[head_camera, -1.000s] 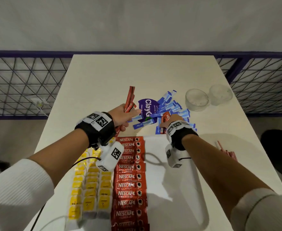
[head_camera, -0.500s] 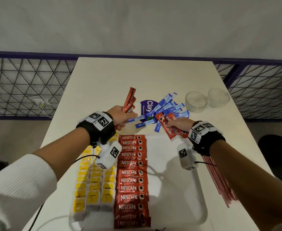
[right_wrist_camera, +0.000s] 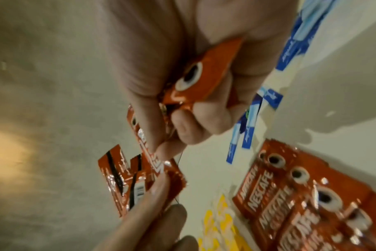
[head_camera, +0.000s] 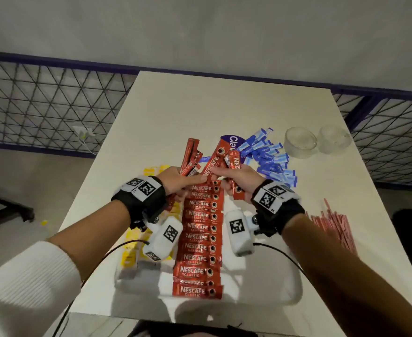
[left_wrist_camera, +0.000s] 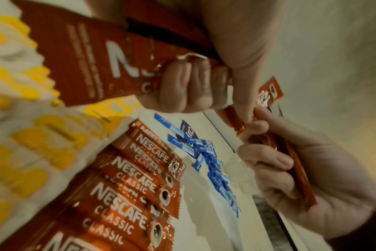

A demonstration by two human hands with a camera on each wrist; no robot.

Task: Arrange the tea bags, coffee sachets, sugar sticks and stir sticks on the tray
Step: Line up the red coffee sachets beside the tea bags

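A white tray point(head_camera: 295, 294) holds a column of red coffee sachets point(head_camera: 199, 237) down its middle and rows of yellow tea bags point(head_camera: 129, 254) at its left. My left hand point(head_camera: 178, 182) grips a bundle of red coffee sachets point(head_camera: 190, 156) above the column's far end. My right hand point(head_camera: 236, 182) grips more red sachets point(head_camera: 234, 164) and meets the left hand at one sachet point(head_camera: 214, 161), which both pinch. Blue sugar sticks point(head_camera: 268, 159) lie in a heap on the table beyond the hands. Red stir sticks point(head_camera: 334, 224) lie to the right of the tray.
Two clear plastic cups point(head_camera: 300, 142) stand at the far right of the white table point(head_camera: 224, 103). A purple round label point(head_camera: 231, 142) lies under the sugar sticks. Wire fencing point(head_camera: 49, 105) runs beside the table on both sides. The tray's right half is bare.
My right hand has lifted sachets from beside the sugar heap and moved left to meet the left hand over the column's far end. The head view has shifted, with the tray nearer the centre.
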